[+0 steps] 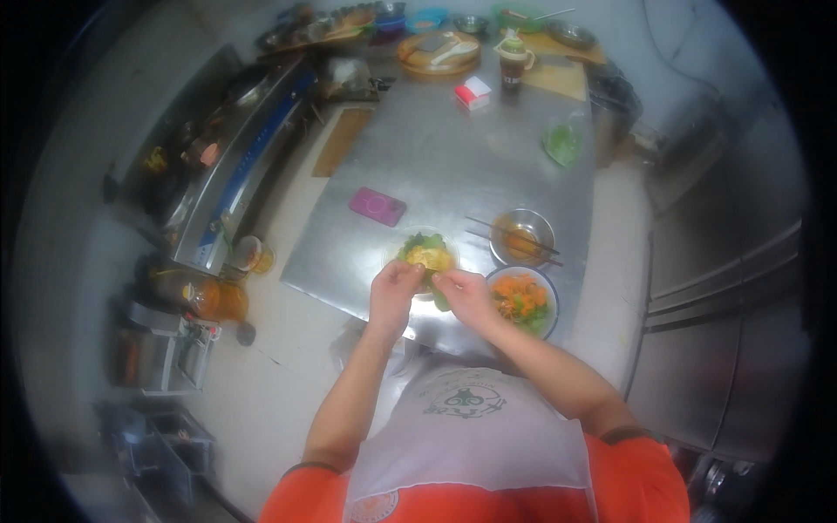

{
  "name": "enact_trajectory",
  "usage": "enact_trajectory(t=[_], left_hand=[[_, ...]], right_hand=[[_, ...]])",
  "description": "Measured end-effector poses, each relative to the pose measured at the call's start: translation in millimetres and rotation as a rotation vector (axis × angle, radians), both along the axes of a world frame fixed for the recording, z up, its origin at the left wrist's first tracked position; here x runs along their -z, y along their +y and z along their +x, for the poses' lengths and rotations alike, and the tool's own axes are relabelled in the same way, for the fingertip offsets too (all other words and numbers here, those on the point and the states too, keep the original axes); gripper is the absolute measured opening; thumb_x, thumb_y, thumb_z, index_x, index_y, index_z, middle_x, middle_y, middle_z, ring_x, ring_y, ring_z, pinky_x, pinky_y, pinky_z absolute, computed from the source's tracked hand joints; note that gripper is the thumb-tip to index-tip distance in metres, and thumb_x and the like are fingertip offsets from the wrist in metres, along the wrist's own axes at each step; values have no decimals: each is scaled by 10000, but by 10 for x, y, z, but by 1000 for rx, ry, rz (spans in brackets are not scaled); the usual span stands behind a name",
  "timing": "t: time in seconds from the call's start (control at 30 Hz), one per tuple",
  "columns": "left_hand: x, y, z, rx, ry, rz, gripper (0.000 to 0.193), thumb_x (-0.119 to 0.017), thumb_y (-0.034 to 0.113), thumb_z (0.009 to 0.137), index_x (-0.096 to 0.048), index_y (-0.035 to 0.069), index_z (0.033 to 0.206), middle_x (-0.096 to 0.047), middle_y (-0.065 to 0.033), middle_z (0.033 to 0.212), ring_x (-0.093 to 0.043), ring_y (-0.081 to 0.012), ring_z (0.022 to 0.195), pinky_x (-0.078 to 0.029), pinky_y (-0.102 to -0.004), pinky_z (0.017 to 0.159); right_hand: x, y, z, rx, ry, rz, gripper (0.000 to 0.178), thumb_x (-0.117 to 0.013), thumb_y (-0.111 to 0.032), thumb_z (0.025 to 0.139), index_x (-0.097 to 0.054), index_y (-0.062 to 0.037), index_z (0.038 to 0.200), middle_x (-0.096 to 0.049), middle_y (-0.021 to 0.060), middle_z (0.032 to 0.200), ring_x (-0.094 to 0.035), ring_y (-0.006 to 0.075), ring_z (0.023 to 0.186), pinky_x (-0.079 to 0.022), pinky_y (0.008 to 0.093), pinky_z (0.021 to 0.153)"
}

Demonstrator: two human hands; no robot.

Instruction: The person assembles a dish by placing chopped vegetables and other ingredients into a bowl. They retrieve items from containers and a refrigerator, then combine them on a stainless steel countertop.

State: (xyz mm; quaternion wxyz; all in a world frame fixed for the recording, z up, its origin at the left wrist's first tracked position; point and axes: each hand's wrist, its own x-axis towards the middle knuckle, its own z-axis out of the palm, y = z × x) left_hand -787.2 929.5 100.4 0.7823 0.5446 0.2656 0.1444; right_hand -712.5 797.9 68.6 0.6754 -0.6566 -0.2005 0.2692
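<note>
Yellow food [429, 255] is resting on greens [425, 238] near the steel table's [453, 157] near edge!
The left hand [397, 283] and right hand [462, 292] are pinching a green leaf [439, 299] just before it; orange-and-green vegetables [520, 301] are sitting to the right.

Soft, whitish light lay fairly evenly over the grey stainless-steel table [453, 157], its source out of view. A pale glare washed the tabletop's near edge, and dull, smeared reflections spread across the metal. The long steel cooking counter with a blue front strip [255, 150] sat dimmer, its clutter blurred together. A light haze flattened contrast, and fine detail in the two bare hands [394, 288] was soft. Toward the rim, the tall grey metal doors [697, 383] bowed and lost sharpness, while the corners fell to black around the circular fisheye view.
</note>
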Motion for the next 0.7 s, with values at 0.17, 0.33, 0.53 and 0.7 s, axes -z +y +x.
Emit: enact_trajectory(t=[0.17, 0.33, 0.53, 0.7], left_hand=[[160, -35, 14, 94, 27, 80, 122, -681, 53, 838, -601, -5, 910, -630, -62, 866, -602, -138, 789, -499, -275, 739], [64, -139, 23, 55, 64, -59, 117, -685, 61, 839, -622, -4, 914, -629, -52, 841, -606, -124, 791, -501, -258, 712], [135, -145, -31, 130, 144, 43, 90, -642, 24, 886, -595, 14, 962, -620, -45, 876, -605, -129, 814, -515, -256, 705], [181, -34, -40, 99, 119, -45, 187, -631, 10, 887, -604, -7, 1071, -649, -69, 941, -612, -133, 838, -517, -264, 723]], right_hand=[[-25, -149, -1, -55, 74, 30, 145, -620, -138, 899, -636, 6, 914, -615, 15, 719, -553, 68, 622, -433, 246, 533], [-79, -302, 44, -157, 265, -81, 122, -627, -88, 877, -615, 1, 959, -615, 11, 774, -570, 69, 630, -445, 239, 521], [-91, -335, 64, -220, 287, -114, 152, -685, -150, 850, -648, -50, 958, -631, 4, 816, -582, 95, 714, -470, 244, 641], [49, -227, 57, -100, 474, 74, 152, -685, -176, 869, -650, -55, 955, -641, 4, 852, -574, 88, 736, -460, 234, 657]])
